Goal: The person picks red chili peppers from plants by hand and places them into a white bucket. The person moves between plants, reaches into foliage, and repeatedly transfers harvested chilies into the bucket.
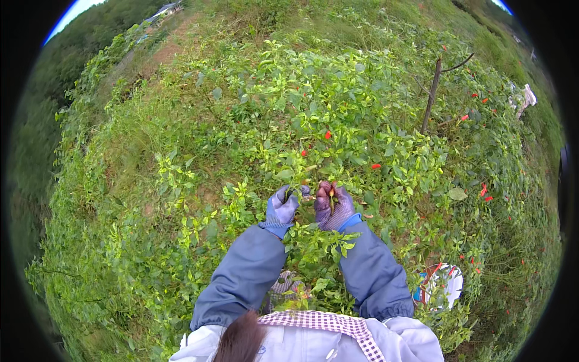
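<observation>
My left hand, in a purple glove with a blue cuff, is closed around a green stem of a chili pepper plant. Close by on the right, my right hand, in a matching dotted glove, has its fingers curled around a small pepper, partly red and partly green. Between and just above the hands, pepper leaves and a pale pepper show. Red chili peppers hang a little farther off, among them one at the upper middle and one to the right.
A white bucket with some red peppers by it stands among the plants at lower right. A bare wooden stake rises at upper right. White cloth or plastic hangs at the far right. Dense leafy plants surround me.
</observation>
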A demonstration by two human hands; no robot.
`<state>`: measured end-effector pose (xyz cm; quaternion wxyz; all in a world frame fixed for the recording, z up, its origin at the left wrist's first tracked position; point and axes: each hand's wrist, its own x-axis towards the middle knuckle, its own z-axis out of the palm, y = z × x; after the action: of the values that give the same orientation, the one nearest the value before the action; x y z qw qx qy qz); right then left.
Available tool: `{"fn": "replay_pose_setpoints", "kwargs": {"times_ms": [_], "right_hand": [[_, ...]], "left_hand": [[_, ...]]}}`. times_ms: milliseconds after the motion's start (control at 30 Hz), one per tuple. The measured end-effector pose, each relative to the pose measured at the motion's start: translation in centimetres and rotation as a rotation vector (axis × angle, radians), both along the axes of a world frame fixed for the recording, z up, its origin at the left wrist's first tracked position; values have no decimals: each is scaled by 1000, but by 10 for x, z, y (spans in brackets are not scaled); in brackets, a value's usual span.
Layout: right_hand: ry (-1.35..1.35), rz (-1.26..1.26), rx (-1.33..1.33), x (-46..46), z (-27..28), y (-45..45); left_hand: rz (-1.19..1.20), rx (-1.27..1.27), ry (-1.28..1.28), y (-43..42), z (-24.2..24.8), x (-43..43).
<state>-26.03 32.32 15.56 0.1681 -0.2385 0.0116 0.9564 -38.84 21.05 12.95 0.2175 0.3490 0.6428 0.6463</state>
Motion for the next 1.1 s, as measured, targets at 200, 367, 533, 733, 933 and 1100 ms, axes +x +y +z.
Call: {"fn": "replay_pose_setpoints", "kwargs": {"times_ms": [200, 367, 533, 733, 933, 1100], "right_hand": [[-30, 52, 528, 17, 28, 4], [-228, 38, 1178, 13, 37, -12], [-491, -36, 1179, 7, 48, -20], [-541, -92, 1018, -2, 39, -9], [-565, -86, 968, 3, 34, -5], [-523, -128, 992, 2, 40, -11]], "left_hand": [[-59, 240, -454, 20, -30, -6], [17, -54, -139, 31, -39, 5], [226, -70, -122, 41, -16, 15], [-39, -210, 107, 37, 13, 24], [-281, 65, -250, 18, 48, 17], [8, -149, -105, 21, 62, 13]]}}
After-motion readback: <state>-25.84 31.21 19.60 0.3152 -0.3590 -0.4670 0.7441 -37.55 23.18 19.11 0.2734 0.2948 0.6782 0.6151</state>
